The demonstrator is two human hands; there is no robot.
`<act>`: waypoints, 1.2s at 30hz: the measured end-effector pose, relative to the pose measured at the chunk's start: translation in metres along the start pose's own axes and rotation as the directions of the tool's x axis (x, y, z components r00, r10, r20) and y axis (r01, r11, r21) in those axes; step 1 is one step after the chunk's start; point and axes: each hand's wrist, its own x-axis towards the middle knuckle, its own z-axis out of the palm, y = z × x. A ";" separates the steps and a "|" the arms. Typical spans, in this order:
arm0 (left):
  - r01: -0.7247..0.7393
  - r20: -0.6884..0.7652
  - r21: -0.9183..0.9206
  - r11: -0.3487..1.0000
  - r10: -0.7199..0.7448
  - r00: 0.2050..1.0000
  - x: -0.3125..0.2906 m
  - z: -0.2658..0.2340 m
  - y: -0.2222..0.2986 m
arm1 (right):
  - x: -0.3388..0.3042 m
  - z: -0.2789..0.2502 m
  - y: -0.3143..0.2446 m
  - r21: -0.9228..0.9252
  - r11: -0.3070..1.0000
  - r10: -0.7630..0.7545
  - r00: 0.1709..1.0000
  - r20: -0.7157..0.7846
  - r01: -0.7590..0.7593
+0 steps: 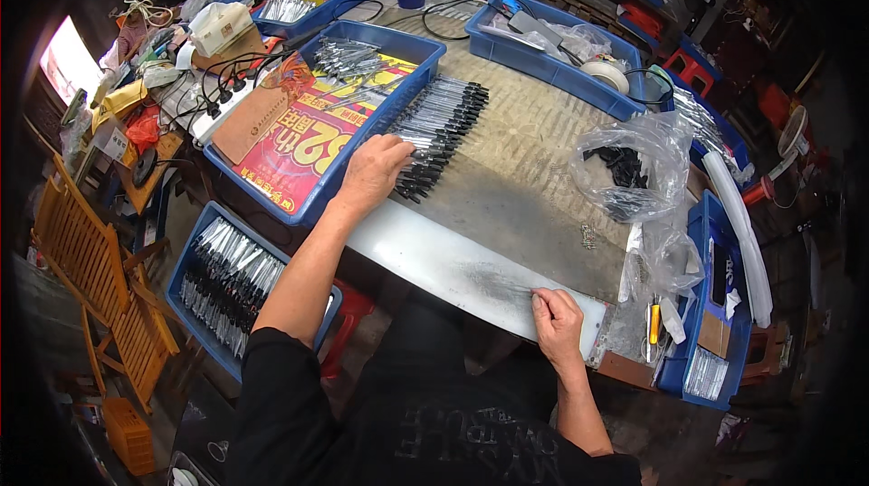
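Pens with clear barrels and black ends (441, 124) lie side by side in a long row, beside a blue tray (339, 165). My left hand (376, 171) reaches over that tray's near corner, its fingers curled closed against the left ends of the pens. Whether one is gripped is hidden. Over the right part of a white board (434, 251) along the table's front edge, my right hand (558, 321) is closed in a pinch. A thin, faint tip seems to stick out leftward from its fingertips, too small to name.
Right of the pens, a clear plastic bag (665, 156) holds small black parts (625, 187). Small metal pieces (588, 236) lie near the board. A yellow-handled tool (654, 323) is by the right edge. Another blue tray of pens (240, 273) stands lower left, near a wooden chair (109, 278).
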 end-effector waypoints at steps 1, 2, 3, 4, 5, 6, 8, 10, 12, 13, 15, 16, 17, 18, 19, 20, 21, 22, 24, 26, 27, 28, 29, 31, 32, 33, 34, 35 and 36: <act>-0.021 -0.005 0.007 1.000 0.021 1.000 0.001 0.005 -0.003 | 0.000 0.000 0.000 0.001 1.000 0.002 1.000 0.004 -0.002; -0.021 -0.005 0.008 1.000 0.021 1.000 0.002 0.008 -0.004 | 0.000 0.000 0.000 0.002 1.000 0.005 1.000 0.008 -0.005; -0.047 0.020 0.024 0.999 0.047 0.999 0.004 0.011 -0.005 | 0.000 0.000 0.000 0.001 1.000 0.006 1.000 0.007 -0.006; -0.074 0.044 0.038 0.997 0.072 0.996 0.004 0.014 -0.006 | 0.001 0.000 0.000 0.003 1.000 0.004 1.000 0.006 -0.004; -0.074 0.045 0.037 0.997 0.072 0.996 0.005 0.017 -0.008 | 0.001 -0.001 0.000 0.006 1.000 0.002 1.000 0.004 -0.002; -0.077 0.067 0.061 0.995 0.073 0.995 0.005 0.019 -0.010 | 0.001 -0.001 0.000 0.007 1.000 0.001 1.000 0.005 -0.001; -0.079 0.087 0.085 0.993 0.071 0.994 0.004 0.021 -0.013 | 0.001 0.000 -0.001 0.019 1.000 0.013 1.000 0.020 -0.013; -0.096 0.130 0.103 0.990 0.083 0.988 0.005 0.024 -0.015 | 0.001 -0.002 -0.002 0.001 1.000 0.011 1.000 0.014 -0.011; -0.106 0.121 0.092 0.990 0.095 0.988 0.008 0.024 -0.013 | 0.001 -0.002 -0.001 0.003 1.000 0.010 1.000 0.012 -0.010; -0.114 0.118 0.090 0.989 0.103 0.988 0.008 0.023 -0.011 | 0.001 -0.002 0.001 0.024 1.000 0.007 1.000 0.005 -0.007; -0.110 0.118 0.097 0.989 0.098 0.988 0.008 0.022 -0.012 | 0.001 0.000 0.003 0.039 0.999 0.003 1.000 -0.002 -0.003; -0.107 0.108 0.096 0.990 0.096 0.989 0.008 0.023 -0.013 | 0.001 0.000 0.003 0.029 1.000 0.006 1.000 0.003 -0.007; -0.106 0.106 0.095 0.990 0.095 0.990 0.007 0.022 -0.014 | 0.001 0.001 0.003 0.022 1.000 0.010 1.000 0.009 -0.010; -0.099 0.101 0.079 0.992 0.090 0.991 0.008 0.023 -0.013 | 0.001 0.000 0.002 0.018 1.000 0.009 1.000 0.009 -0.010; -0.091 0.096 0.066 0.994 0.085 0.992 0.008 0.023 -0.013 | 0.001 0.000 0.001 0.017 1.000 0.015 1.000 0.006 -0.015; -0.090 0.095 0.066 0.994 0.083 0.992 0.007 0.023 -0.014 | 0.001 0.001 0.000 0.018 1.000 0.019 1.000 0.004 -0.019; -0.095 0.079 0.076 0.993 0.089 0.993 0.006 0.024 -0.015 | 0.001 0.001 0.000 0.020 1.000 0.016 1.000 0.006 -0.017; -0.098 0.064 0.088 0.991 0.093 0.994 0.005 0.023 -0.015 | 0.001 0.001 0.000 0.020 1.000 0.015 1.000 0.004 -0.015; -0.098 0.049 0.090 0.991 0.094 0.994 0.005 0.020 -0.011 | 0.001 0.001 0.000 0.029 1.000 0.006 1.000 0.010 -0.007; -0.118 0.001 0.112 0.987 0.119 0.993 0.003 0.014 -0.004 | 0.000 0.001 -0.001 0.034 0.999 0.026 1.000 0.004 -0.027; -0.099 -0.007 0.099 0.990 0.100 0.995 0.001 0.010 0.002 | 0.000 0.000 -0.001 0.044 0.999 0.018 1.000 0.013 -0.019; -0.080 -0.015 0.083 0.993 0.082 0.997 -0.001 0.006 0.008 | -0.001 0.000 0.000 0.044 0.998 0.042 0.999 0.011 -0.043; -0.075 -0.036 0.078 0.994 0.078 0.996 -0.003 0.002 0.013 | -0.002 0.000 0.000 0.044 0.997 0.067 0.998 0.009 -0.067; -0.061 -0.071 0.079 0.995 0.066 0.995 -0.003 -0.017 0.016 | -0.002 -0.001 0.001 0.040 0.998 0.058 0.998 0.016 -0.058; -0.055 -0.106 0.071 0.996 0.062 0.992 -0.003 -0.026 0.017 | -0.002 -0.001 0.002 0.029 0.998 0.055 0.998 0.013 -0.055; 0.016 -0.118 0.050 0.999 -0.010 0.993 -0.001 -0.033 0.014 | -0.004 -0.002 0.003 0.030 0.997 0.070 0.997 0.014 -0.070; 0.060 -0.150 0.032 0.998 -0.055 0.987 0.002 -0.044 0.009 | -0.004 -0.002 0.004 0.031 0.997 0.066 0.998 0.018 -0.067; 0.160 -0.144 0.032 0.987 -0.154 0.978 0.002 -0.048 -0.004 | -0.004 -0.003 0.005 0.027 0.998 0.060 0.998 0.008 -0.060; 0.263 -0.143 0.045 0.964 -0.254 0.957 -0.002 -0.055 -0.021 | -0.003 -0.001 0.003 0.033 0.998 0.047 0.999 0.004 -0.047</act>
